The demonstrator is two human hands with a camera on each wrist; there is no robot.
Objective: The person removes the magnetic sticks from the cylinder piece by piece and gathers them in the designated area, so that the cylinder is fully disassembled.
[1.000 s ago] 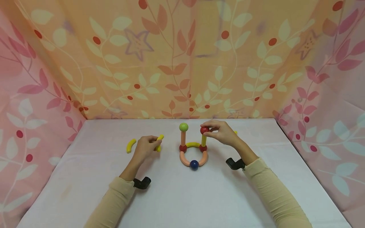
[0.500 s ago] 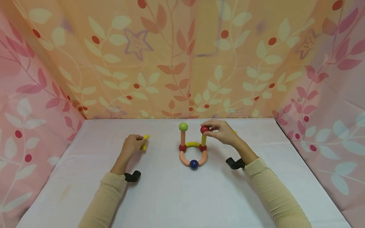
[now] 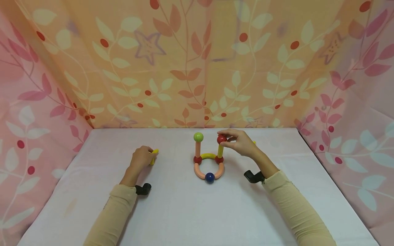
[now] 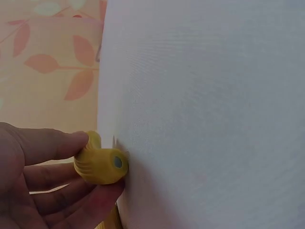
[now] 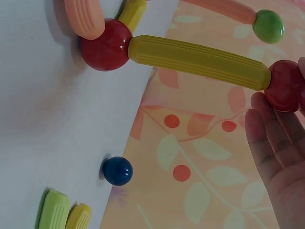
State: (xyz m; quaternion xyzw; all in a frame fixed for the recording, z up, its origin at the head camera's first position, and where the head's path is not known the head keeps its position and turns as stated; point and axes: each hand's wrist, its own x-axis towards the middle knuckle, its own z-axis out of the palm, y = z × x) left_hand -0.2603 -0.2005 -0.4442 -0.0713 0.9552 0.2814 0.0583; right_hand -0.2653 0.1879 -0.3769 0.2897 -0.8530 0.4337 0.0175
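Nearest, beige sleeves (image 3: 110,212) and black wrist mounts (image 3: 253,176) reach over the pale cloth-covered tabletop (image 3: 178,212). At centre, a glossy blue ball (image 3: 210,177) links two salmon arcs (image 3: 199,172); red joint balls (image 3: 197,159) and a yellow arc (image 3: 208,155) complete the ring. Left, well apart from it, the left hand (image 3: 142,157) pinches a bent yellow piece (image 4: 97,168), grey-disc-ended; more ridged yellow (image 4: 112,219) shows below its fingers. From the joints rise a salmon upright (image 3: 198,149) under a smooth green ball (image 3: 198,137) and a fluted yellow upright (image 5: 200,62) under a shiny red ball (image 3: 221,139), pinched by the right hand (image 3: 241,143). Head-on, that hand blocks most of the loose pieces beyond: a dark blue ball (image 5: 118,171), a ridged green stick (image 5: 54,210) and a yellow stick (image 5: 79,217). Farthest hangs leaf-printed cloth (image 3: 184,68).
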